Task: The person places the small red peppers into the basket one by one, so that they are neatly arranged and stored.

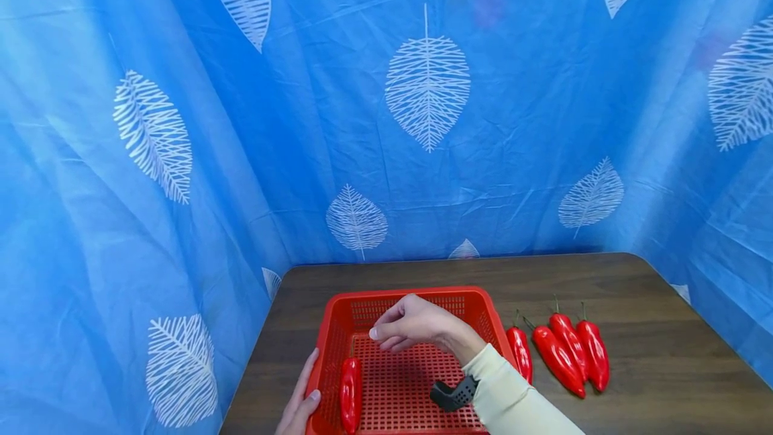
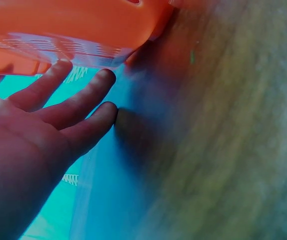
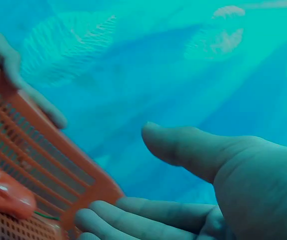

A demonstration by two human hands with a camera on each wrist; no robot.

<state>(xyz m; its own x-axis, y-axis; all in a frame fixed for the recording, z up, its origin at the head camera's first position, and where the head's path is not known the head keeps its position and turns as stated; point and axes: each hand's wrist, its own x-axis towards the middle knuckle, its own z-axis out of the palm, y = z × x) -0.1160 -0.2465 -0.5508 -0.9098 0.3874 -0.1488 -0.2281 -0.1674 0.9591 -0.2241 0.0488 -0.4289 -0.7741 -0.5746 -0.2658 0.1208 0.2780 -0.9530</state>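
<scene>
My left hand point(image 1: 298, 398) rests at the left side of a red plastic basket point(image 1: 406, 292), thumb by the rim. In the left wrist view its fingers point(image 2: 81, 100) are spread and fairly straight beneath the basket's outer side. One red chili pepper point(image 1: 350, 395) lies lengthwise inside, along the left wall; its red end and green stem also show in the right wrist view. Above the basket's middle hangs my right hand point(image 1: 413, 324), bent down at the wrist, holding nothing. In the right wrist view its thumb point(image 3: 178, 145) stands apart from the loosely extended fingers.
Several red chili peppers point(image 1: 558, 358) lie on the dark wooden table point(image 1: 664, 354) right of the basket, one close to its right wall. A blue curtain point(image 1: 513, 173) with white leaf prints hangs behind the table and down both sides. The right wrist wears a dark band point(image 1: 454, 393).
</scene>
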